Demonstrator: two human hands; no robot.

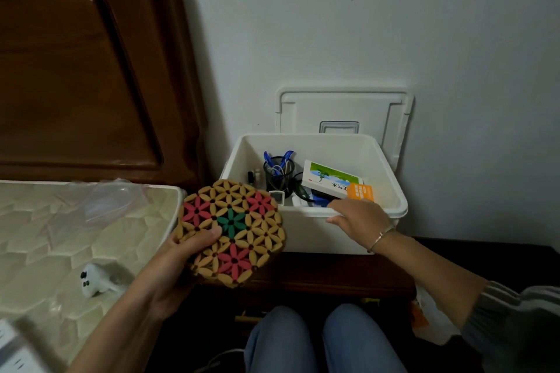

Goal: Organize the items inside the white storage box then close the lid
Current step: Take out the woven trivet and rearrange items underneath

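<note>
Head view: left hand (178, 254) grips a woven trivet (232, 232) beside the open white storage box (315, 233); right hand (357, 216), fingers relaxed, rests on its rim. Sorting underway; trivet likely needs slotting inside.

Left grip (181, 254) holds round floral mat (242, 239) by its lower-left edge, thumb on top, just left of white storage box (306, 236). Right grip (359, 216) rests on box's front rim. Lid (342, 109) stands upright vs. wall. Inside: black mesh pen cup (278, 174) w/ blue pens, green-white carton (328, 177), orange pack (360, 192). Box sits on dark wood surface (327, 271).
</note>
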